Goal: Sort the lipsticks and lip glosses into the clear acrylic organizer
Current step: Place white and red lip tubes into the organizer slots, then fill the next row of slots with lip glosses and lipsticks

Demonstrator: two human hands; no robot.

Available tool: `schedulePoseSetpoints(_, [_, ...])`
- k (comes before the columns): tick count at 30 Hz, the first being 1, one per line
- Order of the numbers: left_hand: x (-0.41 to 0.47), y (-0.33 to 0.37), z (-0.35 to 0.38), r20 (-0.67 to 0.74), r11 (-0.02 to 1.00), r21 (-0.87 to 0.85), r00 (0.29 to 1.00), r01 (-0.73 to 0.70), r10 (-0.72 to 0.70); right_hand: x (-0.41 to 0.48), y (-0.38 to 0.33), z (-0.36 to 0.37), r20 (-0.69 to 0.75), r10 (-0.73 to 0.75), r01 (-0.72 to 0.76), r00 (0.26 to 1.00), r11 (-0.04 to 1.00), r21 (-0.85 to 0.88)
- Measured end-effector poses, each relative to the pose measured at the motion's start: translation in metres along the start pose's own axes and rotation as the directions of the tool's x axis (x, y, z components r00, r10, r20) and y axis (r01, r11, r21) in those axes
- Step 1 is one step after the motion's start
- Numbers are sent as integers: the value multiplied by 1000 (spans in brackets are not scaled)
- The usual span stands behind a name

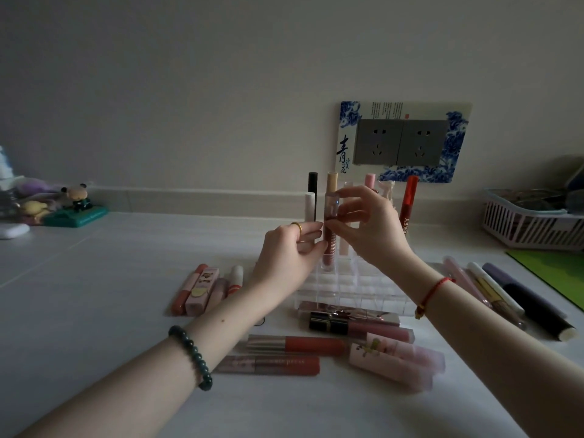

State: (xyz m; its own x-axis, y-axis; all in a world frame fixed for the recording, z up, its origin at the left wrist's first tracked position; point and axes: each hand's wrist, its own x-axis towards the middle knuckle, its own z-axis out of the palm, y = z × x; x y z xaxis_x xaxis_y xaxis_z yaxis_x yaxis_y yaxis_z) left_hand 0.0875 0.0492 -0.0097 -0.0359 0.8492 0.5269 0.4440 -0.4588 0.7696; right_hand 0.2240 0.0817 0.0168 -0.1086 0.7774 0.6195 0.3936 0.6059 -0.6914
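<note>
The clear acrylic organizer (347,287) stands mid-table with several tubes upright in its back rows, among them a black one (312,181), a beige one (331,181) and a red one (409,200). A brown-red lip gloss (328,245) with a clear cap stands upright over a front slot. My left hand (289,251) pinches its body and my right hand (369,226) grips its cap. Loose lipsticks lie left (202,289) of the organizer and in front (316,346) of it.
Long brushes and a dark tube (512,295) lie at the right beside a green mat (559,273). A pink basket (534,226) sits at the far right. Small figurines (76,205) stand at the far left. A wall socket (401,142) is behind the organizer.
</note>
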Motion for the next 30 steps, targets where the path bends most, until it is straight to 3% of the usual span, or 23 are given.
schedulePoseSetpoints(9, [-9, 5, -15, 112, 999, 35, 993, -30, 26, -2, -6, -12, -5, 18, -18, 1000, 998, -66])
schedulePoseSetpoints(14, [-20, 9, -38, 212, 999, 50, 977, -16, 5, -11, -25, -22, -16, -53, 51, 998, 996, -66])
schedulePoseSetpoints(17, [-31, 7, -56, 259, 996, 85, 966, -15, -8, -24, -39, -24, 105, -92, 100, 990, 992, -78])
schedulePoseSetpoints(19, [-39, 5, -68, 298, 980, 198, 953, -4, -56, -37, -47, -23, 245, -105, 128, 964, 989, -80])
schedulePoseSetpoints(24, [-60, 3, -85, 356, 908, 418, 926, -38, -126, -67, -49, -11, 549, -91, 225, 831, 957, -183])
schedulePoseSetpoints(30, [-76, -3, -94, 413, 837, 519, 908, -173, -68, -84, -41, 0, 645, -48, 291, 763, 916, -276])
